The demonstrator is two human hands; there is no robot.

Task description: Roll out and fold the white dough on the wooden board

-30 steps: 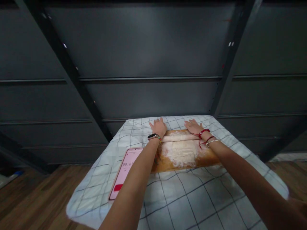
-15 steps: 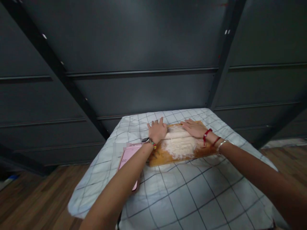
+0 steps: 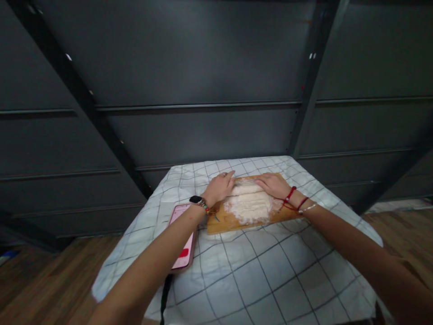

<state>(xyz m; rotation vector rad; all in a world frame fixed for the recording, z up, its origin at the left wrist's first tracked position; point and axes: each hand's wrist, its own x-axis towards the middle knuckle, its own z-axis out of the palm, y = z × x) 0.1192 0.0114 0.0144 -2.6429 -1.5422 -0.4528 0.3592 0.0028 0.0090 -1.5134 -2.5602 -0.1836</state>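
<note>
A floury, pale rolling pin [image 3: 246, 187] lies crosswise over the far part of a wooden board [image 3: 221, 224]. My left hand [image 3: 219, 187] is curled over its left end, the index finger pointing away to the right. On the right end rests my right hand [image 3: 274, 185], its fingers bent over the pin. A flat sheet of whitish dough [image 3: 252, 206], dusted with flour, lies on the board on the near side of the pin. The ends of the pin are hidden under my hands.
A phone [image 3: 183, 259] with a lit pink screen lies left of the board, partly behind my left forearm. A white checked cloth [image 3: 270, 271] covers the table. Behind the table rises a dark panelled wall [image 3: 203, 135] with metal frame bars.
Both hands have drawn slightly back with the rolling pin. The left fingers, spread before, are now curled over it, and the right fingers are more bent. The view has shifted a little.
</note>
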